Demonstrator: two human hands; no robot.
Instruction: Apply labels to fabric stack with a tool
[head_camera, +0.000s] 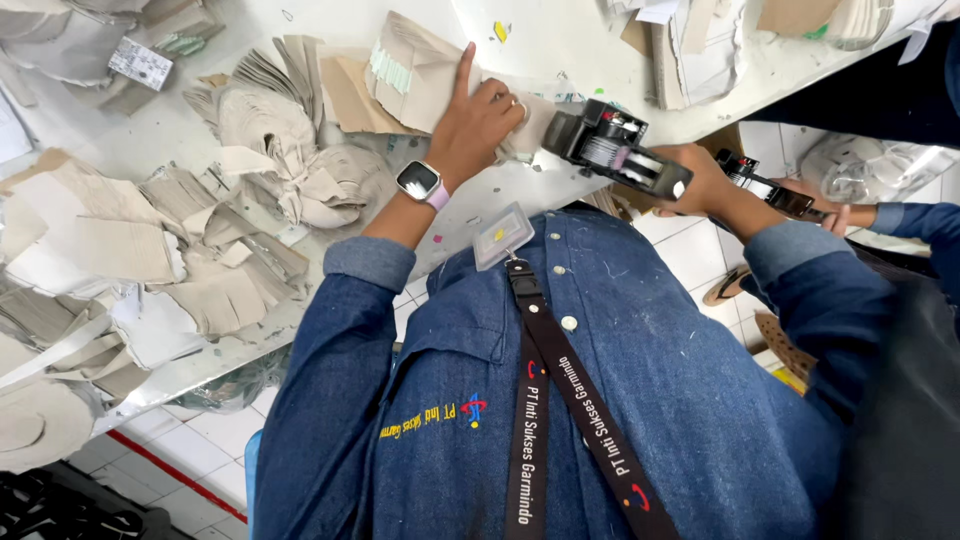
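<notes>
The left hand (478, 118) lies knuckles up on a beige fabric piece (410, 75) at the table's (560, 35) near edge, index finger straight, the other fingers curled onto the cloth. A watch (419, 181) sits on that wrist. The right hand (700, 180) is wrapped tight around a black label gun (615, 148), its nose just beside the left knuckles. Beige cut pieces (270, 140) crowd the white table; white floor tiles (200, 440) show below

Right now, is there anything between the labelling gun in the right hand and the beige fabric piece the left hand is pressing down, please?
Nothing visible does. The labelling gun, held in the right hand, has its nose right at the edge of the beige fabric piece, next to the knuckles of the left hand pinning it to the white table.
</notes>
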